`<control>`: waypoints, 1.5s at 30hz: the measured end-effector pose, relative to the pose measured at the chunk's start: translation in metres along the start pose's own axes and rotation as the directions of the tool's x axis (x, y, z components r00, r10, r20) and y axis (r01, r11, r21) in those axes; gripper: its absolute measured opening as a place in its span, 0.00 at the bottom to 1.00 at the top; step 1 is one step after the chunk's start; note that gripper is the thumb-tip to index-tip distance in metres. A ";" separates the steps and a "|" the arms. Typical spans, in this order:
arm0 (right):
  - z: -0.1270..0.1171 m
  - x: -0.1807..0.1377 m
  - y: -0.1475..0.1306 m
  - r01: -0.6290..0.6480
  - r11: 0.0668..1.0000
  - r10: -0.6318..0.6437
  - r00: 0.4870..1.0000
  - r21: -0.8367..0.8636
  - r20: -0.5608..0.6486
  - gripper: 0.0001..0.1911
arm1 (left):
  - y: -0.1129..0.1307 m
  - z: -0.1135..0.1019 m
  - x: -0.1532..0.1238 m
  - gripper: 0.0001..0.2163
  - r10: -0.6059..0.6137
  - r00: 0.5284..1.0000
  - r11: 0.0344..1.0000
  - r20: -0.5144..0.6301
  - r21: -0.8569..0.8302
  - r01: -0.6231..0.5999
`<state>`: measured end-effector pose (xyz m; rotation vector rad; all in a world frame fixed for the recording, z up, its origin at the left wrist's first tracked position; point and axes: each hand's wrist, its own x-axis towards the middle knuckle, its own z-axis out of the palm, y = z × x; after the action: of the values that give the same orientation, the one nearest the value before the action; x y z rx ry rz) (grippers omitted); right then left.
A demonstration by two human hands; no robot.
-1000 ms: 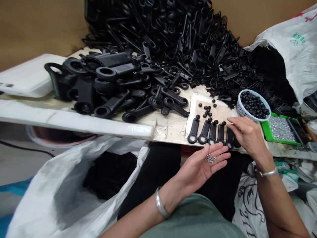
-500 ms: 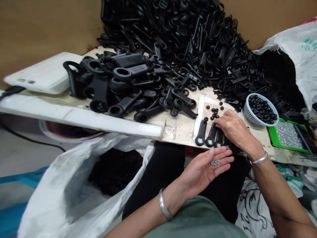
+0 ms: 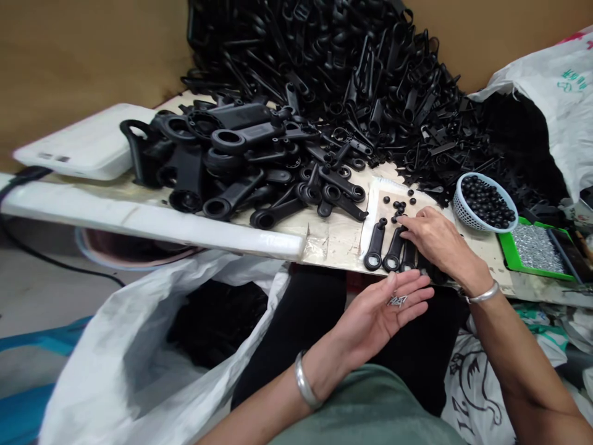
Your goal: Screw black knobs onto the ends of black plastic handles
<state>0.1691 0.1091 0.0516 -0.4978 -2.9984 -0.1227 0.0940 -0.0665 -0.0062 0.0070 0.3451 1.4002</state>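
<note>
My left hand [image 3: 377, 312] is palm up with its fingers stretched out, holding several small silver screws [image 3: 397, 301] loose on it. Above it, my right hand [image 3: 438, 238] reaches over the table edge with thumb and index finger brought together. Its fingertips are at the top end of a black plastic crank arm [image 3: 393, 250] and beside a small black round knob [image 3: 394, 219]; what they pinch is hidden. Another crank arm [image 3: 374, 247] lies to the left, and others in the row are partly under my right hand. Several loose knobs [image 3: 397, 205] lie behind the row.
A blue basket of black knobs [image 3: 456, 201] and a green tray of screws [image 3: 507, 250] stand at right. Black crank parts [image 3: 245, 133] heap up behind. A white box [image 3: 88, 139] sits at left; an open white sack [image 3: 102, 358] is below the table.
The right fingertips have shifted slightly left and up toward the loose knobs. The left hand stays palm up with the screws. The camera view has moved slightly.
</note>
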 end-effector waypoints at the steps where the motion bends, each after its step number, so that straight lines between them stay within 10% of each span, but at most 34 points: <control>1: -0.002 -0.003 0.002 -0.018 1.000 0.018 0.999 0.013 -0.030 0.11 | 0.000 0.001 0.000 0.15 -0.001 1.000 1.000 -0.002 0.003 0.001; 6: -0.013 -0.018 0.012 -0.062 0.994 0.078 0.981 0.092 -0.179 0.13 | 0.001 0.006 -0.001 0.15 0.002 1.000 1.000 -0.006 0.011 -0.002; 21: -0.004 0.036 -0.015 0.099 0.995 -0.098 0.995 0.023 -0.015 0.08 | 0.008 0.003 -0.006 0.15 0.024 0.999 1.000 -0.023 -0.005 -0.024; 27: -0.030 -0.012 -0.019 0.054 0.957 0.024 0.964 0.284 -0.264 0.08 | 0.015 0.005 -0.007 0.22 0.035 0.999 0.994 0.003 -0.101 -0.035; 31: -0.031 -0.057 -0.035 0.056 0.886 0.035 0.982 0.460 -0.188 0.06 | 0.013 0.011 -0.003 0.24 0.052 0.998 0.991 -0.024 -0.124 -0.055; 45: 0.006 -0.098 -0.072 -0.140 0.895 0.277 0.918 0.422 -0.282 0.06 | -0.002 0.025 0.009 0.28 -0.005 0.995 0.990 -0.102 -0.143 -0.010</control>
<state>0.2375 0.0104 0.0300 -0.6713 -2.5167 0.3724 0.1027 -0.0533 0.0149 -0.1831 0.3279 1.4283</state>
